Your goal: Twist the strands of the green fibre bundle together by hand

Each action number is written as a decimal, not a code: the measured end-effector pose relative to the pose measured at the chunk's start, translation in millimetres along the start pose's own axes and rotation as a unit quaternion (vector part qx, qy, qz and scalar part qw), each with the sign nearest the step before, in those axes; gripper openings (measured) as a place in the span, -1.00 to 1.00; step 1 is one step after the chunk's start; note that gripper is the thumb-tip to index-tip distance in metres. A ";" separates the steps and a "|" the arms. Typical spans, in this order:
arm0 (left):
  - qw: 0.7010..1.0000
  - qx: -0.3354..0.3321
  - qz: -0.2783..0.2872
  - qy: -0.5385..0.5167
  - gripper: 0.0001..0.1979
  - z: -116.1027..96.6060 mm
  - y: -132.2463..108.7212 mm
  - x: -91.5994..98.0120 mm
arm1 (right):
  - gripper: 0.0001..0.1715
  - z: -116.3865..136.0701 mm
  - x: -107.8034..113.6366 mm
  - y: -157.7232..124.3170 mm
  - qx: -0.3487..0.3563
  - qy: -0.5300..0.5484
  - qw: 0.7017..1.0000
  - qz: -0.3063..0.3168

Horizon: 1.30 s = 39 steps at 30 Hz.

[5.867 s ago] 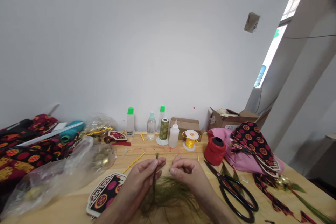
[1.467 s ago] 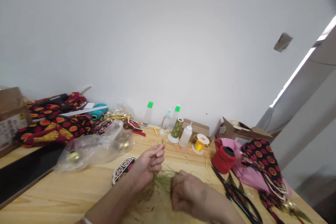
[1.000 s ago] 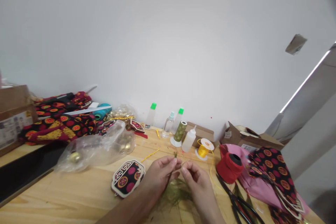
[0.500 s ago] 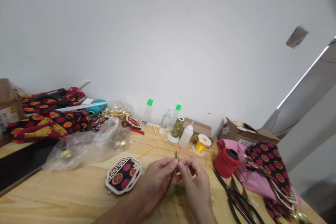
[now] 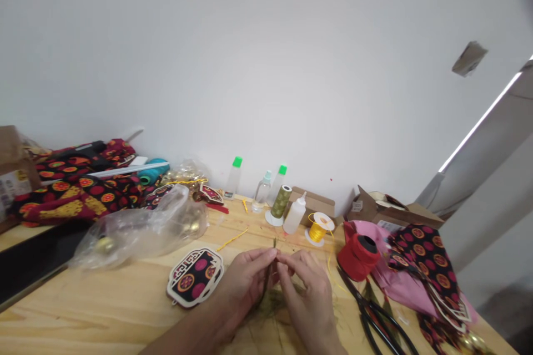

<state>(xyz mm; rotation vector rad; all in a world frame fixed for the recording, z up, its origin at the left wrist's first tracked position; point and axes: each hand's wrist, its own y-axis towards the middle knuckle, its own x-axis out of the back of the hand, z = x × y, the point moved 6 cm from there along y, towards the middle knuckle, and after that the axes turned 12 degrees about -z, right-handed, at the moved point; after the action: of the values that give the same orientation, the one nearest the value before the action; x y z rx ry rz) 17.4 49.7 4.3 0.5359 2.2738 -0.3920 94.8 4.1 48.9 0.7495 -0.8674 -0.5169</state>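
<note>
From afar, I'm pinching a green thread bundle with the left hand; the right hand is facing it closely, its grip impossible to tell.

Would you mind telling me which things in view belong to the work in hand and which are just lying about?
Likely in the job:
green thread bundle, pinched in left hand, right hand close by
loose green strands below

Apparently lying about:
black scissors
red thread cone
yellow cord spool
framed fabric ornament
squeeze bottle
</note>
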 end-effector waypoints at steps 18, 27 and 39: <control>0.979 -0.024 -0.032 0.199 -0.73 3.0 6.4 11.4 | -0.82 -24.6 1.8 3.4 -0.236 0.179 0.955 -0.030; 0.965 -0.016 -0.018 0.260 -0.72 -1.2 -0.8 4.7 | -0.79 -27.2 0.2 2.0 -0.274 0.237 0.932 -0.023; 0.976 0.035 0.001 0.213 -0.74 1.1 1.3 7.8 | -0.74 -26.3 -14.4 -1.2 -0.264 0.355 0.888 0.125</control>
<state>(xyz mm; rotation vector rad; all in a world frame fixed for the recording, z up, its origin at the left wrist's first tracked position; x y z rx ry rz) 13.8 52.3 -2.3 0.7142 2.6766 -0.3855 108.4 22.8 29.8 0.2665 -0.1066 -0.1945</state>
